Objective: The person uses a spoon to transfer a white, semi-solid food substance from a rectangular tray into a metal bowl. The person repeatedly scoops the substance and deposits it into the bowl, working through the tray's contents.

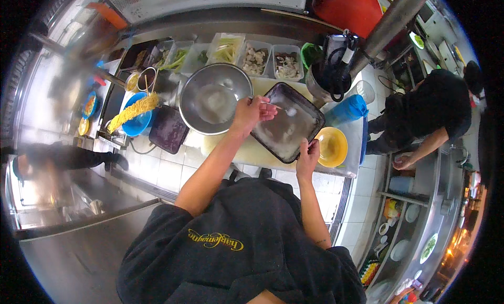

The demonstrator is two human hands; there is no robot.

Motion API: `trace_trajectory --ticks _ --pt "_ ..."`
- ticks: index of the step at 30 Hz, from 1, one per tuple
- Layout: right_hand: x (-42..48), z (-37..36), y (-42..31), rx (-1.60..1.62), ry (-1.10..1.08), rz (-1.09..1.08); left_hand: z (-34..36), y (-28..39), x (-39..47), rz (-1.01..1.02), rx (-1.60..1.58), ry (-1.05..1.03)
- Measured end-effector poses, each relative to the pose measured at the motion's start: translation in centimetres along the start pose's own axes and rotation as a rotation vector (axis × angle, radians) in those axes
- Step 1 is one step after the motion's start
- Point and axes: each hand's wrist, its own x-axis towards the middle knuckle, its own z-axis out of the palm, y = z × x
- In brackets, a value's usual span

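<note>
My left hand (254, 113) is closed around a thin-handled utensil, probably a spoon (280, 107), with a small white heap at its end. It is above a dark rectangular baking pan (293, 132), whose bottom is coated with pale powder or grains. Gripping the pan's near right edge is my right hand (308, 157). Left of the pan, a large stainless steel mixing bowl (197, 99) has more white powder in its bottom. A yellow bowl (334, 146) stands just right of my right hand.
Clear plastic bins of sliced mushrooms (256, 60) and cut green vegetables (224, 52) line the back. A steel pot (317, 81) holds black equipment. Noodle-like yellow strands (134, 112) lie across a blue bowl (138, 125). Co-workers stand at right (429, 107) and left (71, 156).
</note>
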Motion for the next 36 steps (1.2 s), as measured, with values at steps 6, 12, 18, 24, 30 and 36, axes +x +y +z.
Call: trace_trajectory --ticks 6,12,18,24,30,36 --pt "-0.1 0.1 -0.3 0.004 -0.036 0.005 -1.8 2.0 -1.1 -0.048 -0.254 -0.116" --pt "-0.2 0.1 -0.2 0.044 -0.037 0.025 -1.7 0.5 -0.9 0.008 -0.065 -0.005" --pt "0.0 -0.1 0.5 0.037 -0.039 0.021 1.4 -3.4 1.1 -0.078 0.141 -0.057" --pt "0.0 0.0 0.7 0.013 -0.025 0.014 0.2 -2.7 2.0 -0.133 0.053 -0.109" --pt "0.1 -0.1 0.7 0.027 -0.037 0.027 -3.1 1.6 -0.5 -0.079 -0.138 -0.163" --pt "-0.2 0.3 -1.0 0.066 -0.041 0.047 -8.8 7.3 -4.4 -0.001 -0.298 -0.003"
